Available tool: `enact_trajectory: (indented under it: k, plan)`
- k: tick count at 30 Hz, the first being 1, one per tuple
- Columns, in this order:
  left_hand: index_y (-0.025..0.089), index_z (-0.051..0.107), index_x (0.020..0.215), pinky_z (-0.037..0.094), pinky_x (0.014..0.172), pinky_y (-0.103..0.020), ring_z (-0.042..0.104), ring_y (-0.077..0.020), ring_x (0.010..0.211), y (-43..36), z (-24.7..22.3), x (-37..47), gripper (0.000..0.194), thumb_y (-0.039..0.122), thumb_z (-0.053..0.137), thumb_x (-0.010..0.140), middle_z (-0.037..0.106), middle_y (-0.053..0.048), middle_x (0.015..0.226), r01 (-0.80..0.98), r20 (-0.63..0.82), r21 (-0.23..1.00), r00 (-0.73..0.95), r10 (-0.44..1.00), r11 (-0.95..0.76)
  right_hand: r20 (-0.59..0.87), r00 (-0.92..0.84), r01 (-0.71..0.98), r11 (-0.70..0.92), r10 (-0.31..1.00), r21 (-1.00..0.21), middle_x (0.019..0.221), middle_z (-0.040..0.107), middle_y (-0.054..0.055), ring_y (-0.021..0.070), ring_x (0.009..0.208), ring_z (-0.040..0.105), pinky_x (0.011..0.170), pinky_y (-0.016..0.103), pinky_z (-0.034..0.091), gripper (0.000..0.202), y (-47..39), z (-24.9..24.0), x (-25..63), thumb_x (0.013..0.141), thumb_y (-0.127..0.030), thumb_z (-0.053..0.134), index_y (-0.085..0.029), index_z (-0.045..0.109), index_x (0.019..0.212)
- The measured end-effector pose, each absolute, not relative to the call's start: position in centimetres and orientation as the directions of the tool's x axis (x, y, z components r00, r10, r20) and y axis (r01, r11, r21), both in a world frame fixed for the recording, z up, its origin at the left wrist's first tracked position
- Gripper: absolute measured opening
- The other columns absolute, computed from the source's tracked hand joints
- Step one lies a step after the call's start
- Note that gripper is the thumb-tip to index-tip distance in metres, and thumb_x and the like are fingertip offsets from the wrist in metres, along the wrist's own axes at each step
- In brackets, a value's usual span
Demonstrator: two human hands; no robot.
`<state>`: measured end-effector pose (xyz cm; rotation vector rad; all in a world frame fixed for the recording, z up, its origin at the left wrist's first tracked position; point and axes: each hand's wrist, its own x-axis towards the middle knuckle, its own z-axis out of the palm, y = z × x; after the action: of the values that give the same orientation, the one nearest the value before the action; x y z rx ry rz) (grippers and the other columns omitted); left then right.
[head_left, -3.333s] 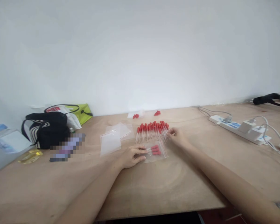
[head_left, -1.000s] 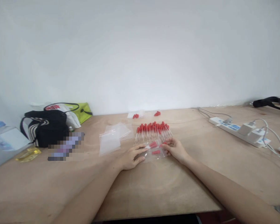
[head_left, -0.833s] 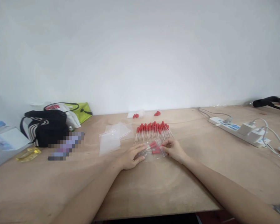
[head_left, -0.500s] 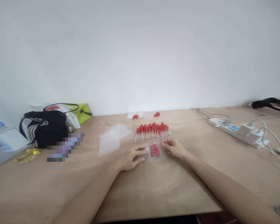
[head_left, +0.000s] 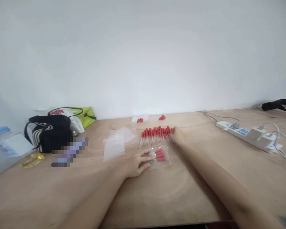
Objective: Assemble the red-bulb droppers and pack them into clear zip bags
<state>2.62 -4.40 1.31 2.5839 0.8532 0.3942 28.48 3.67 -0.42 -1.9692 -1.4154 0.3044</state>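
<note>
The left hand (head_left: 139, 163) is resting on the table (head_left: 143, 197), its thumb and fingers spread apart, fingertips lying over the near-left part of a clear zip bag (head_left: 167, 157). A few red-topped sticks (head_left: 160, 155) are lying in that bag. Just beyond, a row of sticks (head_left: 154, 133) is fanning out, and the right hand (head_left: 177, 136) is covering its right end (whether the fingers are gripping one, I cannot tell). The row is standing between the bag and two clusters of red pieces (head_left: 139, 120) near the wall (head_left: 154, 63). Flat bags (head_left: 114, 148) are overlapping left of the row. Farther left, a black bag (head_left: 56, 135) is partly hiding a white bag (head_left: 79, 124), a lime-green bag (head_left: 89, 119) is sitting behind, and a pixelated item (head_left: 70, 152) is lying in front. A power strip (head_left: 249, 136), with chargers and cables, is occupying the right side, well apart from both hands.
</note>
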Motion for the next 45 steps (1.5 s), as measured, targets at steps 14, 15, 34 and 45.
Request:
enact_trajectory:
  k: [14, 15, 34, 45]
  plan:
    - [0.027, 0.05, 0.115, 0.032, 0.097, -0.036, 0.039, -0.0196, 0.115, -4.2, 1.1, 2.7, 0.033, 0.025, 0.044, 0.083, 0.039, -0.006, 0.126, 0.498, 0.145, 0.436, 0.784, 0.604, -0.75, 0.218, 0.261, 0.269, 0.146, 0.94, -0.952, 0.06, 0.05, -0.006, 0.0118, 0.048, 0.051, 0.047, 0.023, 0.043, 0.064, -2.0, 0.2, 28.9, 0.068, -0.022, 0.048, -0.015, 0.019, 0.124]
    - [0.027, 0.05, 0.115, 0.032, 0.097, -0.036, 0.039, -0.0195, 0.115, -4.2, 1.1, 2.7, 0.033, 0.025, 0.044, 0.082, 0.04, -0.005, 0.125, 0.497, 0.151, 0.437, 0.781, 0.606, -0.75, 0.177, 0.261, 0.181, 0.132, 0.949, -0.975, 0.057, 0.048, -0.008, 0.0113, 0.044, 0.05, 0.044, 0.022, 0.042, 0.07, -2.9, 0.0, 28.9, 0.067, -0.022, 0.05, -0.016, 0.013, 0.126]
    - [0.029, 0.051, 0.114, 0.033, 0.096, -0.035, 0.043, -0.0187, 0.111, -4.2, 1.1, 2.9, 0.033, 0.027, 0.046, 0.082, 0.043, -0.003, 0.123, 0.511, 0.17, 0.452, 0.756, 0.633, -0.731, -0.06, 0.208, -0.29, 0.003, 0.976, -0.957, 0.057, 0.05, -0.007, 0.0096, 0.049, 0.056, 0.053, 0.024, 0.049, 0.03, -7.0, -0.9, 26.6, 0.064, -0.032, 0.062, -0.021, 0.04, 0.082]
    - [0.025, 0.046, 0.118, 0.032, 0.097, -0.035, 0.042, -0.0188, 0.113, -4.0, 0.9, 2.9, 0.036, 0.029, 0.045, 0.082, 0.044, -0.005, 0.124, 0.516, 0.181, 0.453, 0.745, 0.642, -0.727, -0.037, 0.017, 0.029, -0.038, 0.999, -0.999, 0.059, 0.056, -0.002, 0.0076, 0.05, 0.049, 0.047, 0.021, 0.041, 0.037, -7.5, -0.5, 27.5, 0.05, -0.034, 0.071, -0.014, 0.06, 0.079]
